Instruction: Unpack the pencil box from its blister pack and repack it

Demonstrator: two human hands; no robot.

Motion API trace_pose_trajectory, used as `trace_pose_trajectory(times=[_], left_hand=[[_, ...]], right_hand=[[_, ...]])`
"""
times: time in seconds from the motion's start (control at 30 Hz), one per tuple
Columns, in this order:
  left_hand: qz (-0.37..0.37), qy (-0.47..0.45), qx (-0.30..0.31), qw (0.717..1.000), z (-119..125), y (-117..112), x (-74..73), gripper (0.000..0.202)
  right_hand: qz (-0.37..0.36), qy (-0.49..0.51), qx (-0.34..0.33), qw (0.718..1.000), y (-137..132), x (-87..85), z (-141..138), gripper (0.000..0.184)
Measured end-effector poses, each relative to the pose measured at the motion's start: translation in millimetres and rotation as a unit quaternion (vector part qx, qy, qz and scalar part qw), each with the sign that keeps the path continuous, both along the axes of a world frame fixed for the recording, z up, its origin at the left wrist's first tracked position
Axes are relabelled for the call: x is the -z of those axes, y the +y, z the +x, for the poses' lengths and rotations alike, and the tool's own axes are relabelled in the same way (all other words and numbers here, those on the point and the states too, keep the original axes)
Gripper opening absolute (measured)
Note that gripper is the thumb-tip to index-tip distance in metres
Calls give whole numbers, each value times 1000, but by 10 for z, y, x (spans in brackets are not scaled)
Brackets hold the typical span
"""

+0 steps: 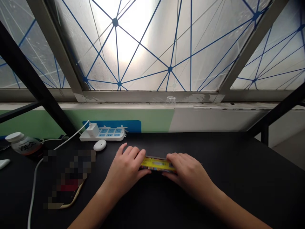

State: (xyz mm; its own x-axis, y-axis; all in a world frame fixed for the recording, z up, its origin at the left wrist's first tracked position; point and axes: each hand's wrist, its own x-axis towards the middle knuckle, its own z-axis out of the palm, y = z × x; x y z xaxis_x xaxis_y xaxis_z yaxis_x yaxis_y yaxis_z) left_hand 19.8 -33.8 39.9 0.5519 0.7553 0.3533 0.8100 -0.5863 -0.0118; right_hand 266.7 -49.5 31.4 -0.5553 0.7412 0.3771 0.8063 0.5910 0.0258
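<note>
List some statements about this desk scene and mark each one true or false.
1. The left hand and the right hand both grip the yellow box. True.
2. The power strip lies to the right of the hands. False: it lies to their left, at the back of the table.
3. A white plug sits in the power strip. True.
4. The table is white. False: it is black.
5. The bottle at the left has a white cap. True.

White power strip [103, 134] at the desk's [238, 165] back edge, left side, with a white mouse [99, 145] just in front. White-capped bottle [23, 144] by the left edge, white cable [33, 187] trailing toward the front edge.
</note>
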Motion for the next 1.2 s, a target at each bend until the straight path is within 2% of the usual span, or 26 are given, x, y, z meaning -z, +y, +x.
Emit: trace_pose_trajectory(times=[0.07, 0.13, 0.27, 0.43, 0.5, 0.6, 0.67, 0.77, 0.9, 1.2], left_hand=[[-33, 42, 13, 998, 41, -32, -11, 28], [-54, 68, 24, 996, 81, -51, 4, 22], [-84, 76, 14, 994, 102, -56, 33, 29], [-112, 68, 16, 991, 75, -39, 67, 31], [-117, 47, 27, 992, 64, -22, 104, 38], [-111, 4, 31, 993, 25, 28, 192, 67], [-119, -7, 13, 993, -20, 74, 266, 87], [-154, -2, -20, 988, -96, 141, 365, 102], [-168, -6, -24, 986, -150, 188, 408, 103], [-171, -23, -10, 985, -139, 188, 374, 102]], right_hand=[[12, -36, -19, 999, -48, 69, -59, 18], [26, -69, -28, 997, -65, 146, -113, 26], [18, -110, -24, 994, -52, 247, -177, 39], [-43, -70, -33, 996, -30, 311, -180, 55], [-58, -51, -38, 996, -13, 343, -166, 63], [-80, -39, -46, 995, 35, 384, -140, 70], [-102, -39, -62, 992, 75, 394, -120, 80], [-141, -44, -76, 986, 127, 376, -77, 88], [-178, -43, -71, 980, 152, 318, 13, 86], [-213, -53, -54, 974, 116, 234, 270, 88]])
